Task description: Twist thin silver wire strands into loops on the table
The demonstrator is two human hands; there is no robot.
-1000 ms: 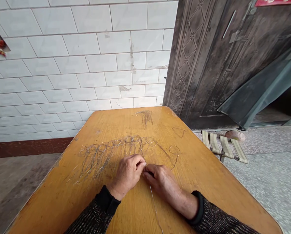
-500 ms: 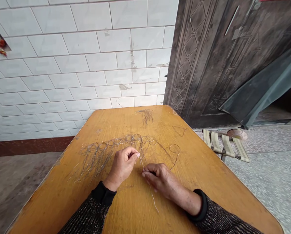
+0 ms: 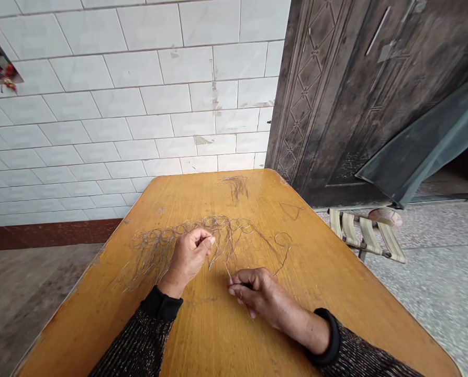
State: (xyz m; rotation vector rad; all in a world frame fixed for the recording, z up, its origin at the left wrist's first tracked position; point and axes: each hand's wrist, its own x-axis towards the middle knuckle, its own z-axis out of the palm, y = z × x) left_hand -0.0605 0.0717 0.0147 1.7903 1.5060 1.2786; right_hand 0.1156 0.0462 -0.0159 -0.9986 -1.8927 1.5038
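A thin wire runs taut and slanting between my two hands, above the table's near middle. My left hand pinches its upper end between thumb and forefinger. Lower and to the right, my right hand is closed around the same wire, and a short tail shows beneath its fingers. Just behind my left hand lies a row of looped wires, their loose ends pointing toward me; my hand covers part of them. One longer wire with a round loop lies to the right of the row.
The wooden table fills the foreground. Toward its far edge rests a bundle of wires, with a bent wire to the right. A striped folding stool stands right of the table, before a dark carved door. A tiled wall rises behind.
My left hand has moved left and slightly up, so the hands are farther apart. The wire's tail below my right hand has become shorter. The view has shifted slightly.
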